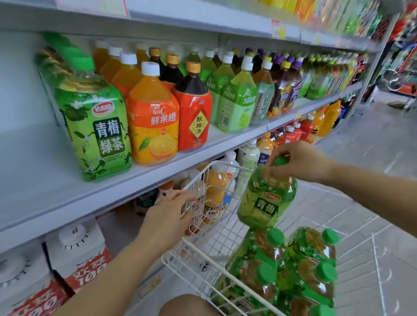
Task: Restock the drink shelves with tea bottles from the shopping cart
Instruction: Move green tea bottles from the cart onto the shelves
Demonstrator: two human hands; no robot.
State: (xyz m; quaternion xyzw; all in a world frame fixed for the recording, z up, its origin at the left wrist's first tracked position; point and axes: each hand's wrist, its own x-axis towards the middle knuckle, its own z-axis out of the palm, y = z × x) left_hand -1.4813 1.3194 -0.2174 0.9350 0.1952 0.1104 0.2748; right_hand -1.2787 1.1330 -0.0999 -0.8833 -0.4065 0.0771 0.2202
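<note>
My right hand point(299, 162) grasps the tea bottle point(267, 200) at the neck, with the fingers point(274, 170) pinched around it just below the green cap. The bottle hangs tilted in the air above the shopping cart point(202, 252), below the level of the middle shelf point(22, 172) and not touching it.

My left hand point(167, 218) rests on the far wire rim of the cart. Its fingers appear to be curled round the wire, though blur makes the grip hard to confirm.

The spare tea bottles point(293, 269) lie packed together in the cart, green caps pointing up and to the right.

On the middle shelf, the shelved tea bottles point(95, 130) stand upright in a file running front to back. Just beside them on the right stand the orange juice bottles point(152, 122), followed by the red-labelled bottles point(193, 117).
</note>
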